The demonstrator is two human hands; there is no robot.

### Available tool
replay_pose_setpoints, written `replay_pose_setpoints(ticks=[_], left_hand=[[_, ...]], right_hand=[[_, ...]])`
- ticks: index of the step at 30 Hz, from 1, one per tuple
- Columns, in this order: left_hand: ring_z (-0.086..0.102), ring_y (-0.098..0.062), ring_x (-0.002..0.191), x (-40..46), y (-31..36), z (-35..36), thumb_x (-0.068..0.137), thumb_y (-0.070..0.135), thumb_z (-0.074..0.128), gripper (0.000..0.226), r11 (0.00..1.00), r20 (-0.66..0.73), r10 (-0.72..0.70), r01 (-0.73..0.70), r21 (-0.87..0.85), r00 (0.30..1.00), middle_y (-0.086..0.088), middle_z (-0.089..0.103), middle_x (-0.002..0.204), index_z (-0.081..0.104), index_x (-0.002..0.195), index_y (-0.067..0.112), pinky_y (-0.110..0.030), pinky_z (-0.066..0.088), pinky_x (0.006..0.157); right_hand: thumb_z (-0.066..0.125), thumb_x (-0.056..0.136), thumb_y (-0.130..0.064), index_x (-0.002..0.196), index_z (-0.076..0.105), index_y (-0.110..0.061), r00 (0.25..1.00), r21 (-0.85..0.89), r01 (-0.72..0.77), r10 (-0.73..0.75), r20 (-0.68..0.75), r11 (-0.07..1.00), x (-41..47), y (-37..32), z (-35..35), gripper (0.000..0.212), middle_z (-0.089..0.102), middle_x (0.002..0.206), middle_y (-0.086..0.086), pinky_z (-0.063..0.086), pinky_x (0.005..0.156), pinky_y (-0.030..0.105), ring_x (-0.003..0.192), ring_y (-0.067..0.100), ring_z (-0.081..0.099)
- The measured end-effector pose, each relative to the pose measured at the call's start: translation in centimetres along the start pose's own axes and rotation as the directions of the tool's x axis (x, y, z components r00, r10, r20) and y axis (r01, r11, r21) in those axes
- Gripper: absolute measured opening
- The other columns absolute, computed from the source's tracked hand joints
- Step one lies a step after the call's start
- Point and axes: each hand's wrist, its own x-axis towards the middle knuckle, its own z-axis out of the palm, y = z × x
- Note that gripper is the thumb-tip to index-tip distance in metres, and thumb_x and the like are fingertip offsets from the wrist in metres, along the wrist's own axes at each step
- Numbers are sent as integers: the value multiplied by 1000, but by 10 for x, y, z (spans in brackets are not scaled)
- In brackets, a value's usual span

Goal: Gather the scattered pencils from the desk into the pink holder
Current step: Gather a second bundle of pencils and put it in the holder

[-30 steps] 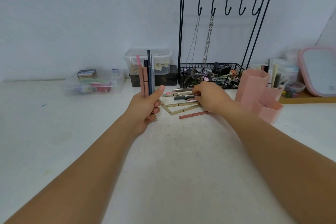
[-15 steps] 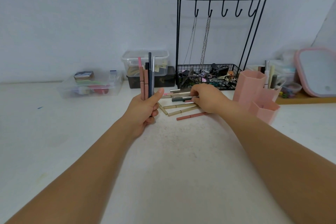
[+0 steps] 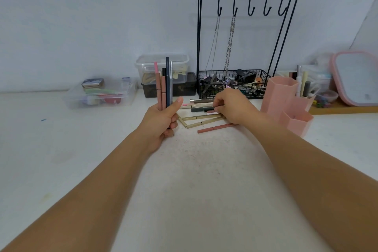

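My left hand (image 3: 163, 122) holds an upright bundle of pencils (image 3: 164, 86), pink, brown, black and grey, above the white desk. Just right of it lies a scattered pile of pencils (image 3: 201, 115), beige, dark green and pink, with one brown-pink pencil (image 3: 216, 128) lying nearest me. My right hand (image 3: 233, 106) rests on the pile, its fingertips pinched on a pink pencil (image 3: 210, 111) that still lies among the others. The pink holder (image 3: 283, 96), a cluster of hexagonal cups, stands to the right of that hand.
A black wire jewellery stand (image 3: 243, 47) with a basket of clips stands behind the pile. Clear plastic boxes (image 3: 102, 94) sit at the back left and a lidded tub (image 3: 163, 67) behind my left hand. A pink-framed mirror (image 3: 358, 80) leans at the far right.
My right hand has stayed on the pile, its fingers shifting slightly onto a pink pencil. The left hand's bundle has hardly moved; the view shifted a little.
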Motion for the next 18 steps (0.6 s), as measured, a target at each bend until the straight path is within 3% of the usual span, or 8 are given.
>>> replay_pose_setpoints(ticks=[3, 6, 8, 10, 14, 18], left_hand=[[31, -8, 49, 0, 0, 0, 92, 41, 70, 32, 1000, 7, 0, 0, -8, 1000, 6, 35, 56, 47, 81, 22, -19, 23, 40], [30, -9, 48, -1, 1, 1, 90, 47, 70, 38, 1000, 15, -9, 9, -16, 1000, 5, 35, 56, 45, 77, 22, -18, 24, 37], [33, -9, 48, -2, 1, 3, 89, 51, 70, 40, 999, 49, -16, 17, -31, 999, 4, 39, 57, 45, 78, 22, -18, 25, 37], [36, -9, 49, -4, 1, 5, 88, 52, 70, 39, 999, 98, -12, 16, -43, 995, 2, 45, 59, 47, 82, 21, -18, 25, 36], [43, -10, 51, -8, 0, 11, 76, 53, 74, 48, 999, 156, 36, -33, -23, 987, -2, 55, 68, 56, 99, 15, -18, 27, 35], [49, -9, 52, -11, 2, 13, 76, 50, 73, 48, 997, 160, 68, -72, 20, 985, -4, 62, 75, 63, 103, 12, -19, 31, 37]], right_hand=[[66, 94, -15, 90, 67, -14, 990, 82, 38, -27, -139, 996, 2, -5, -10, 4, 64, 89, 0, 48, 74, 29, 80, 16, 57], [65, 95, -18, 96, 67, -13, 979, 336, 57, 14, -205, 940, -2, -27, -37, 5, 64, 81, -2, 45, 65, 19, 70, 8, 58], [67, 94, -15, 98, 68, -10, 997, 574, 22, 26, -75, 819, -9, -45, -54, 7, 69, 75, 0, 51, 59, 18, 62, 6, 63], [69, 92, -9, 102, 68, -4, 998, 700, -3, -46, 52, 714, -16, -62, -62, 11, 73, 74, 5, 56, 60, 20, 62, 9, 67], [69, 89, 0, 104, 65, 0, 983, 739, -41, -105, 150, 673, -23, -76, -61, 15, 73, 80, 17, 61, 64, 26, 67, 18, 71], [68, 90, 3, 101, 63, 0, 963, 798, -125, -122, 241, 590, -24, -74, -59, 12, 70, 89, 24, 62, 66, 27, 73, 22, 72]])
